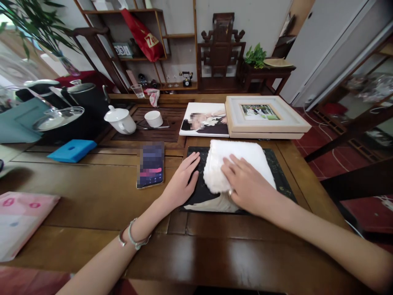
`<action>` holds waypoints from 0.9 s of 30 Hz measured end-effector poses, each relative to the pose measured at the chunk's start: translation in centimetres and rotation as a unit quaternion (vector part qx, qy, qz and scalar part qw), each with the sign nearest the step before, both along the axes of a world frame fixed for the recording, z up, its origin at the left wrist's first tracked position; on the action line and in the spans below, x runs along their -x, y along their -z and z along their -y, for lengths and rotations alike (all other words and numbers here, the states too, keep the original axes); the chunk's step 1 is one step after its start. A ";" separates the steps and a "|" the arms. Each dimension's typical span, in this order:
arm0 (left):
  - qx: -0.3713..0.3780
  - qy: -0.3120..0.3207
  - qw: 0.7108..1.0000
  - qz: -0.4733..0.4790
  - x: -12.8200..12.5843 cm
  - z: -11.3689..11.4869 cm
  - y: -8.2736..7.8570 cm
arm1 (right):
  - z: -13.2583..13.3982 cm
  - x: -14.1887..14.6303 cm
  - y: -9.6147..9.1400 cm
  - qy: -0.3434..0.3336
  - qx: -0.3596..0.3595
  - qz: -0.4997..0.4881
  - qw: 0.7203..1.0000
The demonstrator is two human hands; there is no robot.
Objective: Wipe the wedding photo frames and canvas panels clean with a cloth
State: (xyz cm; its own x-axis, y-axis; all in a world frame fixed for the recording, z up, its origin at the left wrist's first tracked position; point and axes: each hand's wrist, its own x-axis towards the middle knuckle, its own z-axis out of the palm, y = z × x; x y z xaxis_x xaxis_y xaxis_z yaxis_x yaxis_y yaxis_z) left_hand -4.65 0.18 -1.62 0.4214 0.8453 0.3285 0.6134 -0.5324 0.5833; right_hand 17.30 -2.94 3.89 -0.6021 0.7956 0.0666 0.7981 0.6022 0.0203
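Note:
A dark photo panel [282, 176] lies flat on the table in front of me, with a pale area along its near edge. My left hand [183, 180] rests on the panel's left edge, fingers stretched out and holding nothing. On top of the panel is a folded, fluffy white towel [251, 153], covering much of its middle. My right hand [245, 180] presses down on the towel with bent fingers gripping its near part. The thumb of that hand is mostly hidden.
Behind the panel lie a photo print [205, 123] and a boxed picture frame [267, 116]. To the left are a phone [150, 166], a blue block-like item [72, 150], a lidded white teapot [119, 119], a white cup [154, 119] and a pink-and-white packet [24, 221].

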 end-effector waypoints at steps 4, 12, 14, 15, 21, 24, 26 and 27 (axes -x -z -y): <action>0.006 -0.003 1.000 -0.005 0.0 0.0 -0.1 | 7.0 0.3 -0.1 -0.078 0.005 -0.007 0.997; -0.002 -0.001 1.000 -0.014 0.1 0.0 0.0 | 2.1 -1.5 0.0 -0.031 0.095 -0.048 0.994; -0.003 0.001 1.000 -0.014 0.1 0.0 0.0 | -1.1 -1.9 0.1 -0.004 0.072 -0.051 0.996; -0.001 0.002 1.000 -0.013 0.1 0.0 0.0 | -2.4 -2.1 0.1 0.005 0.059 -0.053 0.997; 0.004 0.000 1.000 -0.012 0.1 0.1 -0.1 | -0.6 -2.1 0.3 0.042 0.021 -0.027 0.999; 0.003 0.000 1.000 -0.012 0.1 0.1 0.0 | 5.1 -1.6 1.1 0.003 -0.009 -0.023 1.000; 0.007 -0.001 1.000 -0.012 0.1 0.0 0.0 | 8.3 -1.5 1.7 -0.047 -0.020 -0.051 0.997; 0.009 -0.002 1.000 -0.012 0.0 0.0 0.0 | 9.4 -1.5 2.0 -0.065 -0.024 -0.065 0.995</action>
